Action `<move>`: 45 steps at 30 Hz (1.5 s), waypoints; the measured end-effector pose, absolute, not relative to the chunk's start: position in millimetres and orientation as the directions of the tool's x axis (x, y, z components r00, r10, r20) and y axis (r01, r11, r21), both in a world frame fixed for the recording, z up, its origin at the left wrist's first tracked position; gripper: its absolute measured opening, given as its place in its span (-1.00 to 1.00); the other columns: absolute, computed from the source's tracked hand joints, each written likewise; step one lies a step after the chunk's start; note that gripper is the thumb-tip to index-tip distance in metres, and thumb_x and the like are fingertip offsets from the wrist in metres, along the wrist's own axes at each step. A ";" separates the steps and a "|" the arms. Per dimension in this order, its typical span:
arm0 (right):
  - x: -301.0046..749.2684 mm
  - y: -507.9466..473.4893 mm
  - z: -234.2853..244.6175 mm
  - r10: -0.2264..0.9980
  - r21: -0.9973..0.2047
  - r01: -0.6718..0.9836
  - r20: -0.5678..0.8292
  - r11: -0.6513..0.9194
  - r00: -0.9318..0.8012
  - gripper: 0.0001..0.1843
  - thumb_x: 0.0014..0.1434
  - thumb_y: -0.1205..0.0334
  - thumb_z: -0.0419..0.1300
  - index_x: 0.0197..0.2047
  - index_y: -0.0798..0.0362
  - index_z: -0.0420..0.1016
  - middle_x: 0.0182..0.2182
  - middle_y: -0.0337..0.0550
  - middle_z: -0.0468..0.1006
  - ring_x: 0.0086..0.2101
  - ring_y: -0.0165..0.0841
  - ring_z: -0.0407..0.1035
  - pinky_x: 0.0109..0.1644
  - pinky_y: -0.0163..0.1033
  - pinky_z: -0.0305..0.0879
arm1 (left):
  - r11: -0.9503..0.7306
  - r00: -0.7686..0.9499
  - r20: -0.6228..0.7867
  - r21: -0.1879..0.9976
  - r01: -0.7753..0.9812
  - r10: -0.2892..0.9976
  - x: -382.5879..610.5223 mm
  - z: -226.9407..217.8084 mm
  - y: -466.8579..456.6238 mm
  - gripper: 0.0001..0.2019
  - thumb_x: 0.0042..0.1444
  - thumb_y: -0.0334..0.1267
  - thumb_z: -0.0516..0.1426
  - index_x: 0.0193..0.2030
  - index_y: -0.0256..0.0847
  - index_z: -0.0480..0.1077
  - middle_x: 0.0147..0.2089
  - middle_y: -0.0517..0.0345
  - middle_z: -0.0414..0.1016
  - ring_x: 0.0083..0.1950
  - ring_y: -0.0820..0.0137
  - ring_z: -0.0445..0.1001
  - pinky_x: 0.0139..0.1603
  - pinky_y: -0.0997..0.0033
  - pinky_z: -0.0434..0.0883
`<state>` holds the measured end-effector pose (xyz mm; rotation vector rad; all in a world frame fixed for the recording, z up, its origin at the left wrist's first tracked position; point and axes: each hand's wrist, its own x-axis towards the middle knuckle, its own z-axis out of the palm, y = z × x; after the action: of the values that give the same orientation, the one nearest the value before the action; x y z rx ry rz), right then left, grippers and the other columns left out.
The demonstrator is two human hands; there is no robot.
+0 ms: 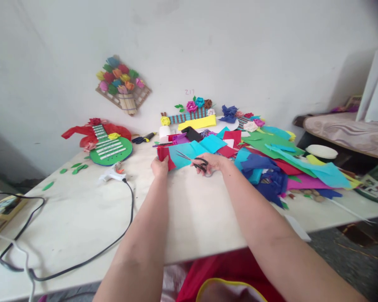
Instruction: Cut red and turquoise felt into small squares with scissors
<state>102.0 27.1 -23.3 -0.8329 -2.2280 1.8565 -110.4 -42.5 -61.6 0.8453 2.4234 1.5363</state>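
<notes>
My left hand (159,166) is closed on the edge of a red paper sheet (164,155) that lies under a light blue sheet (186,153) on the white table (189,218). My right hand (211,162) grips black-handled scissors (193,160), whose blades point left over the light blue sheet. Both hands sit near the middle of the table, close together.
A heap of coloured paper sheets (271,163) covers the table's right side. A white glue gun (112,175) with a black cord (91,256) lies to the left. A green paper guitar (108,147), paper flowers (195,110), a white dish (321,151) and a wall bouquet (121,84) stand around.
</notes>
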 end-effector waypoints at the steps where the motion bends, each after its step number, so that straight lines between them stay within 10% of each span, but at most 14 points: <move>1: 104.2 28.4 -23.5 0.430 -0.936 0.343 -0.282 0.072 -0.858 -0.57 0.08 -0.08 0.15 -0.20 0.15 0.38 -0.53 -0.11 0.55 -0.63 -0.43 0.39 -0.74 -0.46 0.14 | 0.319 -0.833 0.155 0.874 0.366 0.532 -111.9 -62.3 -40.9 -0.70 -0.06 -0.14 0.18 -0.23 -0.30 0.48 -0.28 -0.08 0.55 -0.21 0.20 0.52 -0.23 0.38 0.39; 14: 104.5 19.1 -14.0 0.255 -0.907 0.419 -0.416 -0.043 -0.873 -0.46 0.30 0.06 -0.24 -0.16 0.32 0.39 -0.48 0.14 0.58 -0.63 -0.35 0.41 -0.71 -0.43 0.13 | 0.124 -0.908 0.073 0.983 0.136 0.413 -120.4 -73.0 -15.5 -0.69 -0.13 -0.15 0.23 -0.27 -0.31 0.45 -0.25 -0.08 0.54 -0.23 0.25 0.53 -0.30 0.41 0.42; 45: 69.3 2.3 -25.9 0.410 -0.974 0.181 -0.112 0.134 -0.905 -0.49 0.08 -0.20 0.08 -0.22 0.14 0.34 -0.54 -0.12 0.53 -0.63 -0.44 0.37 -0.68 -0.44 0.17 | -0.334 -0.910 -0.024 0.926 -0.177 0.415 -93.5 -55.9 -29.6 -0.72 -0.08 -0.33 0.21 -0.18 -0.39 0.42 -0.20 -0.03 0.53 -0.19 0.33 0.51 -0.28 0.49 0.45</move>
<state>69.3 2.3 -25.9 -0.5875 -2.2214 1.8648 -93.5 -29.6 -55.9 0.3069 1.5448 2.2838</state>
